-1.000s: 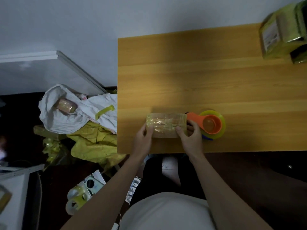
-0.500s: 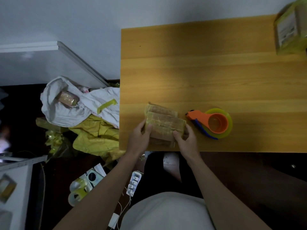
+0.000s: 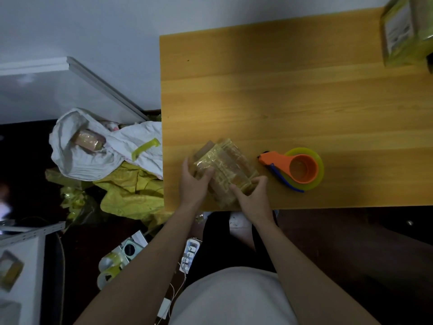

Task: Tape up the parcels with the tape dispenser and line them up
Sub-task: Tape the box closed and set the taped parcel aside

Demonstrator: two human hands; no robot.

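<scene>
A small brown parcel (image 3: 226,171) wrapped in yellowish tape is held tilted just above the near edge of the wooden table (image 3: 293,95). My left hand (image 3: 194,184) grips its left end, thumb on top. Its right near corner is pinched by my right hand (image 3: 253,195). The orange tape dispenser (image 3: 296,168) with a yellow-green roll lies on the table just right of the parcel, with no hand on it. Taped parcels (image 3: 405,31) stand at the table's far right corner.
On the floor left of the table lie a white sack (image 3: 98,148) holding another parcel (image 3: 87,139) and a crumpled yellow bag (image 3: 131,193). Tape rolls (image 3: 109,268) and a power strip (image 3: 191,254) lie near my legs. A white shelf (image 3: 18,266) is at bottom left.
The parcel lay flat on the table; both hands have lifted it, turned it and tilted it. My right hand has moved off the dispenser side onto the parcel's corner.
</scene>
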